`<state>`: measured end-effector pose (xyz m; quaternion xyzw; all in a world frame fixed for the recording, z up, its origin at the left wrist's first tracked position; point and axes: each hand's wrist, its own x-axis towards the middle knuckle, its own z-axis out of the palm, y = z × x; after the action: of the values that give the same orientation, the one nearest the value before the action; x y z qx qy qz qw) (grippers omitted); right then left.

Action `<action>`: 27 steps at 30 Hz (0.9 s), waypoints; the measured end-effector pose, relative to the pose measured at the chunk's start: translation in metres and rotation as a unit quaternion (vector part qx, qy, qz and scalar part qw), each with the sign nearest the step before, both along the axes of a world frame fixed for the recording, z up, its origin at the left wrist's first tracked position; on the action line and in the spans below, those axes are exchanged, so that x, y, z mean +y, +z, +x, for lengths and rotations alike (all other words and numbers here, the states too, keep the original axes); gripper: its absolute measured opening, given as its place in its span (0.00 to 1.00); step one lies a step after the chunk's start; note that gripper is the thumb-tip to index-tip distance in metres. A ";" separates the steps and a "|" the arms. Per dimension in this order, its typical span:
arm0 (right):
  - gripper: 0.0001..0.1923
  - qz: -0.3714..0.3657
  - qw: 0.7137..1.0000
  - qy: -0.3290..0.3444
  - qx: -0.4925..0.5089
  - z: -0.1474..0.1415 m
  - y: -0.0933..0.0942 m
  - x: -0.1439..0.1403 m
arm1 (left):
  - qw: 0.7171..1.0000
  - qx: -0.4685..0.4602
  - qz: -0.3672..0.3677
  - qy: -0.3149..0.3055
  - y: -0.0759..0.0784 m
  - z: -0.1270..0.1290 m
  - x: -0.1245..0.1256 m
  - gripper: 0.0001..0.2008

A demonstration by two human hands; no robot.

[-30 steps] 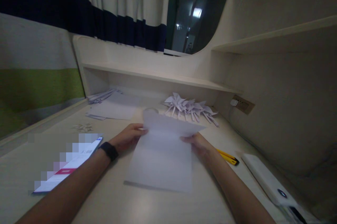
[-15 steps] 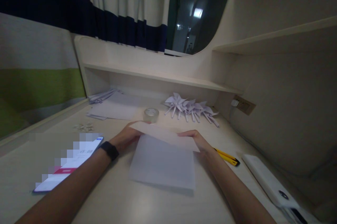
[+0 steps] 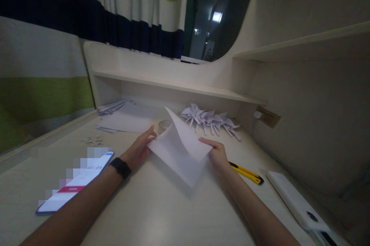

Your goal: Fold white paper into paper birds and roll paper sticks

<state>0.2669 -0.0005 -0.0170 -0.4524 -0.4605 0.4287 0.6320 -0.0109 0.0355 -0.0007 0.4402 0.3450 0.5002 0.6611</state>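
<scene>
Taking the center of the white sheet (image 3: pixel 175 157) as our clock's hub, we see thin, matte paper, curved into a loose fold above the pale, smooth, faintly glossy desk (image 3: pixel 156 219); one pointed corner stands up toward eleven, another dips toward six. At nine, the left hand (image 3: pixel 140 147) holds the left corner narrowly between its fingers, one finger extended above. At three, the right hand (image 3: pixel 216 154) pinches the opposite edge, thumb uppermost; its remaining fingers we cannot make out. We note a ring-shaped, translucent tape roll (image 3: pixel 164 123) at eleven, partly hidden by the paper, and crisp, sharp-bladed paper pinwheels (image 3: pixel 199 115) at one. Flat rectangular sheets (image 3: pixel 131 119) lie at ten; a slim yellow cutter (image 3: pixel 249 174) lies just past three, near the right forearm.
</scene>
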 end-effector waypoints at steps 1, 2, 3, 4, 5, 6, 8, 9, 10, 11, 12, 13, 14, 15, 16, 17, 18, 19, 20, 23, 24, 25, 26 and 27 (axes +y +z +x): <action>0.13 0.029 0.999 -0.011 -0.016 -0.001 -0.002 0.000 | 0.999 -0.032 -0.012 -0.024 0.000 0.000 0.001 0.22; 0.13 0.053 0.998 -0.013 -0.034 -0.003 -0.002 -0.001 | 0.997 -0.059 -0.023 -0.044 -0.001 -0.001 0.002 0.22; 0.13 0.071 0.996 -0.012 -0.051 -0.005 -0.003 -0.002 | 0.996 -0.068 -0.022 -0.054 -0.002 -0.001 0.003 0.22; 0.13 0.084 0.994 -0.008 -0.067 -0.008 -0.003 -0.005 | 0.996 -0.073 -0.016 -0.056 -0.003 -0.001 0.004 0.22; 0.14 0.091 0.992 -0.003 -0.083 -0.010 -0.003 -0.008 | 0.996 -0.075 -0.008 -0.050 -0.004 -0.001 0.005 0.22; 0.14 0.096 0.991 0.004 -0.097 -0.013 -0.003 -0.010 | 0.997 -0.074 0.000 -0.038 -0.005 0.000 0.005 0.22; 0.16 0.102 0.988 0.021 -0.115 -0.018 -0.004 -0.014 | 0.998 -0.062 0.015 -0.009 -0.009 -0.001 0.007 0.21; 0.17 0.105 0.987 0.029 -0.120 -0.019 -0.004 -0.015 | 0.998 -0.051 0.020 0.009 -0.010 -0.001 0.009 0.20; 0.18 0.107 0.986 0.035 -0.124 -0.021 -0.004 -0.016 | 0.999 -0.039 0.024 0.028 -0.012 -0.002 0.010 0.18; 0.18 0.106 0.985 0.038 -0.128 -0.021 -0.003 -0.017 | 0.998 -0.029 0.027 0.043 -0.014 -0.002 0.012 0.17; 0.18 0.104 0.985 0.039 -0.132 -0.022 -0.001 -0.017 | 0.998 -0.023 0.029 0.056 -0.015 -0.003 0.014 0.16; 0.17 0.099 0.985 0.046 -0.137 -0.021 0.002 -0.018 | 0.997 -0.020 0.030 0.067 -0.016 -0.004 0.015 0.15; 0.16 0.091 0.983 0.062 -0.145 -0.020 0.006 -0.019 | 0.996 -0.021 0.031 0.076 -0.017 -0.004 0.017 0.14; 0.16 0.080 0.980 0.092 -0.156 -0.018 0.012 -0.021 | 0.996 -0.022 0.033 0.084 -0.017 -0.005 0.018 0.14; 0.16 0.067 0.974 0.136 -0.169 -0.015 0.019 -0.023 | 0.995 -0.023 0.035 0.093 -0.018 -0.006 0.019 0.14; 0.19 0.049 0.963 0.192 -0.182 -0.011 0.026 -0.026 | 0.994 -0.022 0.037 0.101 -0.017 -0.006 0.019 0.14; 0.26 0.027 0.949 0.253 -0.185 -0.007 0.033 -0.029 | 0.993 -0.021 0.039 0.109 -0.017 -0.006 0.019 0.14; 0.33 0.003 0.937 0.307 -0.165 -0.002 0.039 -0.032 | 0.993 -0.019 0.041 0.113 -0.017 -0.007 0.019 0.15; 0.40 -0.021 0.924 0.355 -0.140 0.003 0.044 -0.035 | 0.992 -0.016 0.043 0.114 -0.016 -0.006 0.018 0.15; 0.49 -0.075 0.914 0.391 -0.073 0.008 0.046 -0.038 | 0.994 -0.006 0.049 0.097 -0.014 -0.002 0.012 0.19; 0.49 -0.089 0.922 0.372 -0.055 0.006 0.043 -0.038 | 0.995 0.004 0.054 0.084 -0.014 0.001 0.009 0.20; 0.48 -0.104 0.933 0.344 -0.038 0.003 0.037 -0.037 | 0.996 0.018 0.062 0.066 -0.013 0.005 0.006 0.21; 0.47 -0.113 0.944 0.310 -0.019 -0.003 0.031 -0.035 | 0.995 0.038 0.076 0.044 -0.014 0.009 0.002 0.22; 0.46 -0.118 0.956 0.270 -0.002 -0.009 0.024 -0.033 | 0.994 0.056 0.093 0.018 -0.015 0.013 -0.001 0.22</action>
<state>0.2580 -0.0337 0.0069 -0.3831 -0.5132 0.6338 0.4338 0.0021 0.0342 -0.0155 0.5210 0.3416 0.5159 0.5880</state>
